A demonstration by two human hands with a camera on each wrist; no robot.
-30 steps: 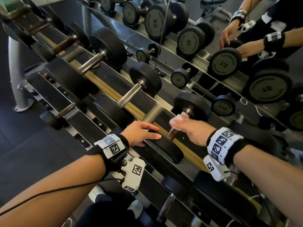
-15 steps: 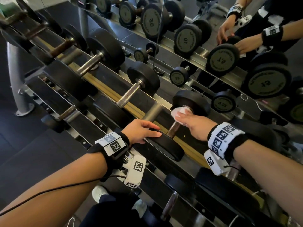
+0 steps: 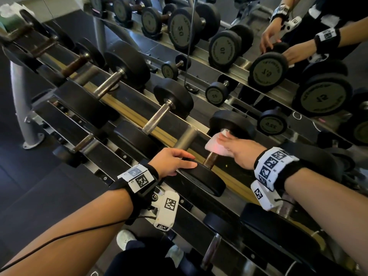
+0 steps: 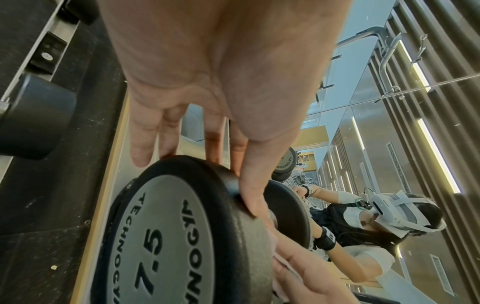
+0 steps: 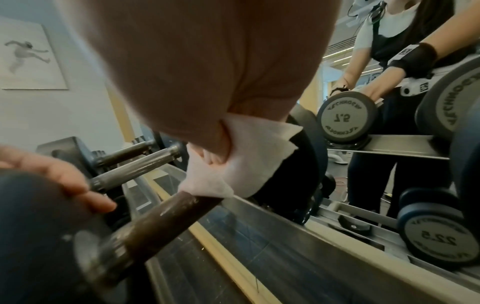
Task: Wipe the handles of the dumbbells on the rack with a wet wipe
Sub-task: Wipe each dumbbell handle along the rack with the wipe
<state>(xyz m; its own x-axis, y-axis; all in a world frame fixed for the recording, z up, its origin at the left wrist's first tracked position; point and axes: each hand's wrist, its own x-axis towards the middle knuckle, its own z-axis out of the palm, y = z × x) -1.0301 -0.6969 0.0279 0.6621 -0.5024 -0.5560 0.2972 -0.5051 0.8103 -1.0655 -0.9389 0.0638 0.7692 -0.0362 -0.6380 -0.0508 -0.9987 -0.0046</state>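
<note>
Rack [image 3: 127,114] unchanged; wipe [image 3: 216,146] slid farther up handle [image 3: 209,160].

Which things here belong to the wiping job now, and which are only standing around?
In the job: wet wipe, brown handle, 7.5 dumbbell, right hand, left hand.
Standing around: neighbouring dumbbell, mirror.
</note>
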